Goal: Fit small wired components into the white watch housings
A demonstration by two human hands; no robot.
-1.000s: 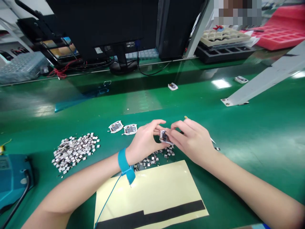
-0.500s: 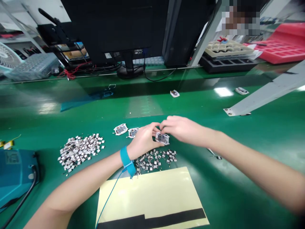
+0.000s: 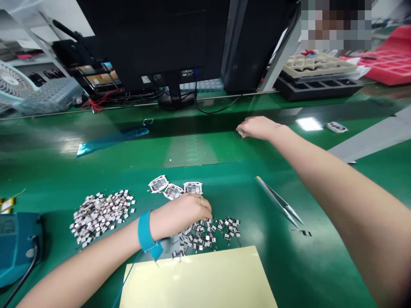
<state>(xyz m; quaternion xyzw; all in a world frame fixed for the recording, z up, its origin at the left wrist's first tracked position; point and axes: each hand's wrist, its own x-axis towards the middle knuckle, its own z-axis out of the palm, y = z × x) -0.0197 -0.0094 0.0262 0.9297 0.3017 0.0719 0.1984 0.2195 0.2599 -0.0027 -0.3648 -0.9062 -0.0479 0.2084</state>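
Observation:
My right hand (image 3: pixel 259 127) reaches far out over the green bench, fingers closed on a small white watch-like housing (image 3: pixel 240 133), mostly hidden under them. My left hand (image 3: pixel 181 212), a blue wrist strap (image 3: pixel 145 231) round its wrist, is curled at the top of a heap of small parts with short leads (image 3: pixel 201 242). Its fingertips point down, and whatever they pinch is hidden. Just beyond it lie three open white housings with circuit boards inside: a left one (image 3: pixel 158 184), a middle one (image 3: pixel 172 191) and a right one (image 3: pixel 193 188).
Metal tweezers (image 3: pixel 278 201) lie right of the heap, near one loose part (image 3: pixel 305 233). Another pile of small silvery parts (image 3: pixel 102 214) is at left. A yellow sheet (image 3: pixel 199 280) lies in front. A monitor (image 3: pixel 154 38) and a slanted grey post (image 3: pixel 379 132) stand beyond.
My right hand has moved away and right, onto the housing at the back. The housing both hands were at now lies beside the other two. My left hand has come down to the heap.

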